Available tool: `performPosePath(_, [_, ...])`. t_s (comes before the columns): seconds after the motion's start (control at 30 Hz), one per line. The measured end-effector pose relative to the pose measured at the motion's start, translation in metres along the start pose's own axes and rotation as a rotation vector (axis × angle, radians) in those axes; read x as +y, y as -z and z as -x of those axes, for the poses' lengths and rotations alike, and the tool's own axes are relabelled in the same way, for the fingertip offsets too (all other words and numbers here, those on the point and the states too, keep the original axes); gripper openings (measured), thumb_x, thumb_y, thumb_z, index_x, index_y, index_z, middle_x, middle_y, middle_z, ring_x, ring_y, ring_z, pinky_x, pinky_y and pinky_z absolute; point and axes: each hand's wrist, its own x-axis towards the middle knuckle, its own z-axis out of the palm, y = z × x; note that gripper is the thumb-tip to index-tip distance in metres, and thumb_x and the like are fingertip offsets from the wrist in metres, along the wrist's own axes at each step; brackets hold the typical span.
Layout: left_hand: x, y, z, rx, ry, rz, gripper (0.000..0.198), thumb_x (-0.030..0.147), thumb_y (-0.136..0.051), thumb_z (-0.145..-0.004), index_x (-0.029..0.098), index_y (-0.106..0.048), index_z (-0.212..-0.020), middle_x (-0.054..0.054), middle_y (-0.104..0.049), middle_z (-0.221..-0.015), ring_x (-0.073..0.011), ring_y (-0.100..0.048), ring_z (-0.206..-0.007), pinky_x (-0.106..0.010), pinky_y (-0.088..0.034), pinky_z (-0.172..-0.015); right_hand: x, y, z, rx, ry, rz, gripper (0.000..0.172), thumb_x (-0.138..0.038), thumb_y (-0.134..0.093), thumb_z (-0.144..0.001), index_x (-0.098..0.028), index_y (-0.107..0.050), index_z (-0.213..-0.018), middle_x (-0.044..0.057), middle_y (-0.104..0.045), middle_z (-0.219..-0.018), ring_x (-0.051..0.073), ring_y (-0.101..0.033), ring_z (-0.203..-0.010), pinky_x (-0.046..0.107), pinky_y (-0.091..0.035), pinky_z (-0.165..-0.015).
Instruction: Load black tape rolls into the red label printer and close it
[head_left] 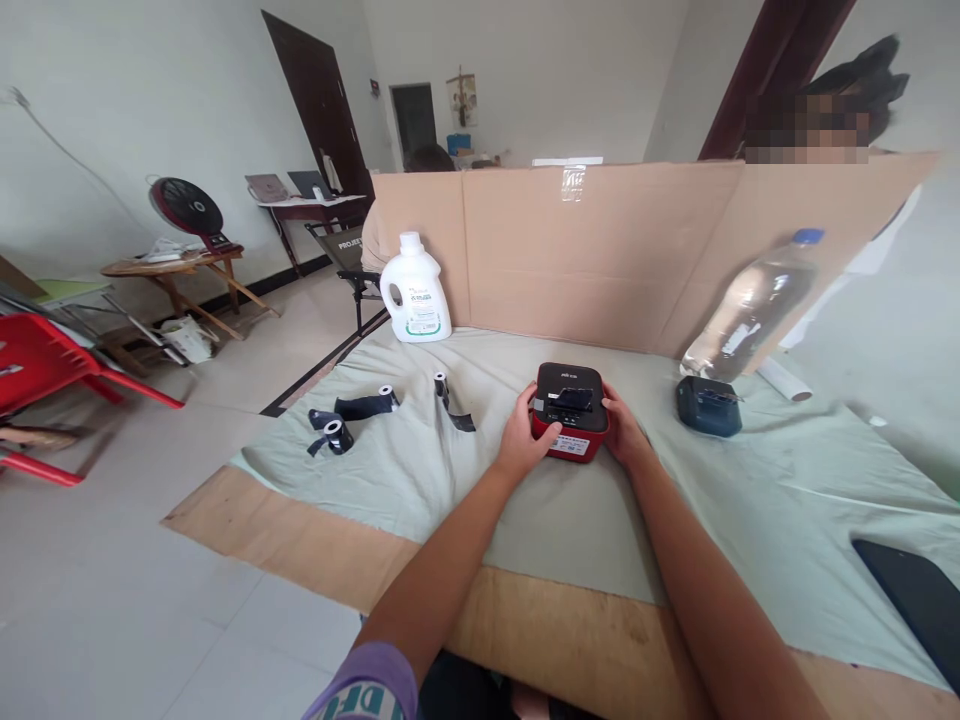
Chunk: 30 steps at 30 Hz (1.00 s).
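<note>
A small red-and-black label printer (pixel 574 385) sits on the pale green cloth (pixel 570 520) in front of me. A short dark strip stands out of its top, and a white sticker is on the near side. My left hand (pixel 521 430) grips its left side, thumb at the near left corner. Around the right side are the fingers of my right hand (pixel 621 425), partly hidden by the hand itself. To the left lie several black rolls with white cores: one roll (pixel 337 436) nearest, another roll (pixel 387 398) behind it, and a roll (pixel 441 384) with its tail loose.
Behind the cloth stands a cardboard screen (pixel 577 260). A white detergent jug (pixel 417 295) is at the back left, a large clear bottle (pixel 757 305) at the back right. A dark box-like device (pixel 709 406) sits below the bottle; a black phone-like slab (pixel 911 590) lies at right.
</note>
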Motion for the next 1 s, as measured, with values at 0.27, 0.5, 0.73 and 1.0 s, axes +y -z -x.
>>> performPosePath(0.27, [0.005,0.006,-0.004,-0.129,0.198,0.133,0.079,0.040,-0.066,-0.089,0.018,-0.033,-0.157,-0.013,-0.054,-0.149,-0.0301,-0.052,-0.137,-0.048,-0.039,-0.118,0.032,-0.017,0.023,0.361,0.237,0.184,0.053,-0.056,-0.053,-0.087,-0.020,-0.064,-0.125,0.009,-0.069,-0.127,0.030,-0.060,-0.124,0.057,-0.042,-0.111])
performPosePath(0.5, [0.013,0.025,-0.011,-0.208,0.177,0.333,0.077,0.038,-0.070,-0.085,0.020,-0.042,-0.154,-0.009,-0.058,-0.146,-0.0278,-0.055,-0.133,-0.044,-0.041,-0.116,0.027,-0.041,0.081,0.181,0.373,0.738,0.082,-0.050,-0.071,-0.080,-0.019,-0.040,-0.150,0.017,-0.054,-0.145,0.033,-0.055,-0.131,0.057,-0.041,-0.113])
performPosePath(0.73, [0.027,0.094,-0.056,-0.144,0.122,0.360,0.085,0.040,-0.075,-0.079,0.021,-0.041,-0.154,-0.008,-0.061,-0.142,-0.0283,-0.058,-0.128,-0.041,-0.043,-0.112,-0.002,-0.093,0.027,0.054,0.576,0.928,0.092,-0.046,-0.076,-0.078,-0.018,-0.031,-0.153,0.020,-0.054,-0.143,0.033,-0.059,-0.126,0.056,-0.048,-0.106])
performPosePath(1.0, [0.011,0.225,-0.139,-0.012,0.074,0.250,0.068,0.024,-0.064,-0.077,0.018,-0.051,-0.144,-0.005,-0.070,-0.119,-0.0218,-0.064,-0.107,-0.032,-0.049,-0.096,-0.004,-0.230,-0.087,-0.191,0.670,0.796,0.098,-0.048,-0.078,-0.074,-0.024,-0.026,-0.154,0.015,-0.051,-0.144,0.033,-0.056,-0.128,0.053,-0.049,-0.106])
